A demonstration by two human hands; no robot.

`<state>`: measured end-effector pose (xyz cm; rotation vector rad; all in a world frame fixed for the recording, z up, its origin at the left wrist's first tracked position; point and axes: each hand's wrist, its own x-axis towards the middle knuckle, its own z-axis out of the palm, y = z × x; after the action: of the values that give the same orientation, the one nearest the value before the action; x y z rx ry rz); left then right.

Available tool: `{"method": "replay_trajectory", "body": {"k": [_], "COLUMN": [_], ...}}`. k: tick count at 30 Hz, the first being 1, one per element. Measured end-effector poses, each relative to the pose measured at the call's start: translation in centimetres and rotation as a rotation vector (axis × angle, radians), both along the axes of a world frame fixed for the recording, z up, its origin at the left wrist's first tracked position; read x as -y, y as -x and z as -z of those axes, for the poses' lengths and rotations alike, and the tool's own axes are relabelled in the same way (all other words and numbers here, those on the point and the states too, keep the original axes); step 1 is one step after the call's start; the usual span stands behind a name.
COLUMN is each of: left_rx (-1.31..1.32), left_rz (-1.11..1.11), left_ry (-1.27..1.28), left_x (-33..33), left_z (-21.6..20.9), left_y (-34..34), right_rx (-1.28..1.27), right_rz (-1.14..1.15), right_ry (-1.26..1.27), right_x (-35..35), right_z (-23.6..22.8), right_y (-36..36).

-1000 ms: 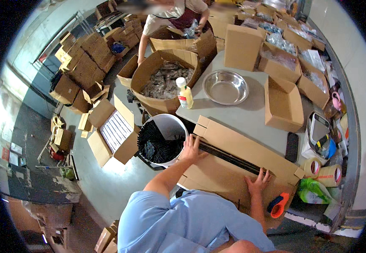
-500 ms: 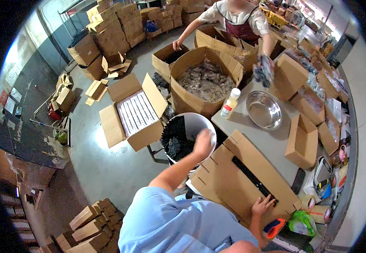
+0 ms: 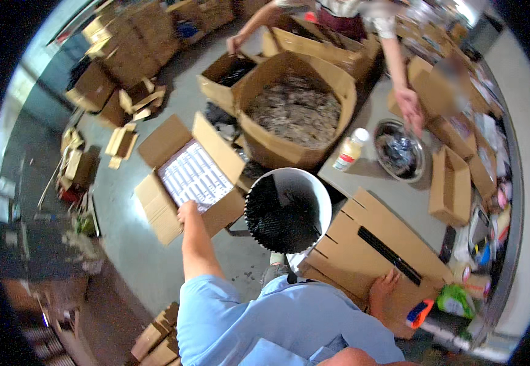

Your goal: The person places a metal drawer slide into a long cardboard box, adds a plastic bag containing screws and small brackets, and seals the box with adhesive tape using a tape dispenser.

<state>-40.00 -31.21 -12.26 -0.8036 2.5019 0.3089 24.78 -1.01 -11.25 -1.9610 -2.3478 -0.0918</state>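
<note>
My left hand reaches down to the left and touches the rows of white items in an open cardboard box on the floor; whether it grips one I cannot tell. My right hand lies flat, fingers apart, on a flattened cardboard box with a black slot, on the grey table. A white bucket full of small black parts stands between my arms.
A big open carton of grey pieces stands beyond the bucket. Another person's hand hovers by a metal bowl and a small bottle. Small open boxes fill the table's right side. Stacked cartons crowd the floor.
My left hand left the flat box's edge by the bucket and swung down left into the floor box. The view tilted that way. The other person's hand came to the bowl.
</note>
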Motion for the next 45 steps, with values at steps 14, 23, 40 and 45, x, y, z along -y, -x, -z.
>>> {"method": "replay_trajectory", "body": {"k": [14, 23, 40, 45], "left_rx": [-0.592, -1.075, -0.505, -0.429], "left_rz": [-0.23, 0.284, 2.193, 2.267], "left_ry": [-0.223, -0.513, -0.762, -0.669], "left_x": [-0.1, -2.1, -33.2, -34.9], "left_z": [1.5, -2.3, -4.0, -4.2], "left_y": [-3.2, -9.8, -38.9, -38.3], "right_rx": [-0.35, -0.557, -0.343, -0.18], "right_rz": [0.145, 0.337, 0.24, 0.612], "right_ry": [0.061, 0.018, -0.117, -0.113], "right_x": [-1.5, -7.7, -7.0, -2.3], "right_z": [0.2, 1.4, -1.8, -2.3], "right_y": [-1.4, -11.9, -13.7, -20.1]}}
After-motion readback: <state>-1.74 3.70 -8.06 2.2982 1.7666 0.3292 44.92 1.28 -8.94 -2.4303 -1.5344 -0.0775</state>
